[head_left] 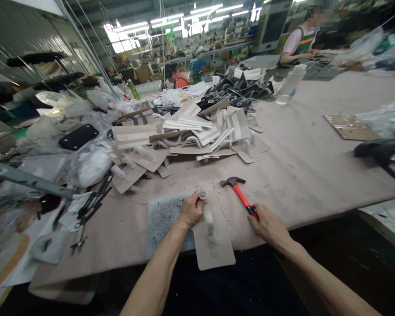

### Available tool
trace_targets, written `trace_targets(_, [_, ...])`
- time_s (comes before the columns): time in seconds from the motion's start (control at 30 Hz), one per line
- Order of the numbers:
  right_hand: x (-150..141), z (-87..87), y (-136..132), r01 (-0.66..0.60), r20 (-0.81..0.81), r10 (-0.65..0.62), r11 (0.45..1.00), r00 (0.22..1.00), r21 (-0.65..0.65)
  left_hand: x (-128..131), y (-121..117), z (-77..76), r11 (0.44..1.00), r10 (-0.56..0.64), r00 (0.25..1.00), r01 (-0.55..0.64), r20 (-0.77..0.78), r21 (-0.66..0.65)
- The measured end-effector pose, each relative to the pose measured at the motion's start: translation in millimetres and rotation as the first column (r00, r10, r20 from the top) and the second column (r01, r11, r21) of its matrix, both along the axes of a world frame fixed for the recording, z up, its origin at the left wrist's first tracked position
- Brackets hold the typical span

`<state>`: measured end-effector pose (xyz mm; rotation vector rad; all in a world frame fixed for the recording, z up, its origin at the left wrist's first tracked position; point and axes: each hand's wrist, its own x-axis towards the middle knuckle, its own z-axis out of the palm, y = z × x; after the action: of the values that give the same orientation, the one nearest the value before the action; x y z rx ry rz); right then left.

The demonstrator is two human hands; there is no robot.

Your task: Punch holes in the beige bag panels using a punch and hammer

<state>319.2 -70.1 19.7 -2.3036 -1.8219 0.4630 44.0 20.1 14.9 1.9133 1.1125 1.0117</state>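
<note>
My left hand (pixel 191 210) is closed around a short, round metal-topped tool (pixel 202 195), held upright over the upper part of a beige panel (pixel 213 259). A plastic-wrapped handle strip (pixel 210 226) runs along the panel's middle. Under the panel lies a pale, scuffed board (pixel 163 219) speckled with dark marks. My right hand (pixel 267 224) grips a claw hammer (pixel 239 193) by the black end of its red handle. The hammer's head points away from me, to the right of the panel and apart from the round tool.
A heap of beige panels (pixel 197 136) lies beyond my hands. Plastic bags (pixel 88 162) and black tools (pixel 88 210) crowd the left. A water bottle (pixel 290 85) and brown cardboard (pixel 350 127) are to the right. A co-worker (pixel 299 44) works at the far right.
</note>
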Motion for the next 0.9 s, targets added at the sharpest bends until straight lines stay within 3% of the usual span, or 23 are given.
trace_targets(0.07, [-1,5.1,4,0.055,-0.277,-0.091,0.990,0.957,-0.133,0,1,-1.2,1.000,0.000,1.000,0.000,0.010,-0.004])
trace_targets(0.1, [-4,10.5,6,0.074,-0.464,-0.176,0.970,0.868,-0.230,-1,1,-1.5,1.000,-0.002,1.000,0.002,0.015,-0.010])
trace_targets(0.13, [-9,17.3,9,0.072,-0.623,-0.273,0.942,0.733,-0.328,-1,1,-1.6,1.000,-0.006,1.000,0.006,0.018,-0.014])
trace_targets(0.2, [-19,33.2,12,0.038,-0.781,-0.424,0.887,0.459,-0.460,-1,1,-0.8,1.000,-0.013,1.000,0.013,0.017,-0.017])
trace_targets(0.23, [-24,41.8,13,0.034,-0.803,-0.456,0.876,0.384,-0.481,-1,1,-0.1,1.000,-0.014,1.000,0.014,0.016,-0.016])
trace_targets(0.27, [-29,50.6,12,0.053,-0.810,-0.457,0.880,0.368,-0.472,-1,1,0.7,1.000,-0.013,1.000,0.013,0.015,-0.016])
trace_targets(0.33, [-37,68.9,9,0.115,-0.816,-0.341,0.938,0.467,-0.326,-1,0,2.4,1.000,-0.011,1.000,0.011,0.011,-0.016])
trace_targets(0.4, [-42,85.9,3,0.120,-0.737,-0.099,0.992,0.669,-0.024,-1,-1,3.4,1.000,-0.006,1.000,0.007,0.005,-0.020])
trace_targets(0.47, [-44,96.9,-4,0.021,-0.496,0.119,0.963,0.860,0.267,-1,-1,3.7,1.000,-0.001,1.000,0.001,0.002,-0.021])
trace_targets(0.5, [-45,98.9,-7,-0.050,-0.364,0.183,0.937,0.913,0.346,0,-1,3.6,1.000,0.004,1.000,-0.004,0.002,-0.018])
trace_targets(0.57, [-46,96.9,-12,-0.179,-0.166,0.248,0.921,0.954,0.346,0,-1,3.1,1.000,0.017,1.000,-0.017,0.000,-0.012])
trace_targets(0.63, [-45,94.0,-14,-0.275,-0.066,0.296,0.936,0.953,0.219,0,-1,2.6,0.999,0.030,1.000,-0.030,-0.006,-0.017])
trace_targets(0.73, [-41,112.2,-9,-0.334,-0.024,0.339,0.934,0.940,0.126,1,-1,2.5,0.999,0.021,1.000,-0.020,0.002,-0.028])
trace_targets(0.83, [-41,159.2,-4,-0.258,-0.045,0.298,0.886,0.954,0.386,1,0,2.4,1.000,0.011,1.000,-0.010,0.015,-0.020])
trace_targets(0.9, [-45,182.8,-4,-0.070,-0.117,0.180,0.781,0.977,0.620,0,0,1.6,1.000,0.013,1.000,-0.013,0.012,-0.024])
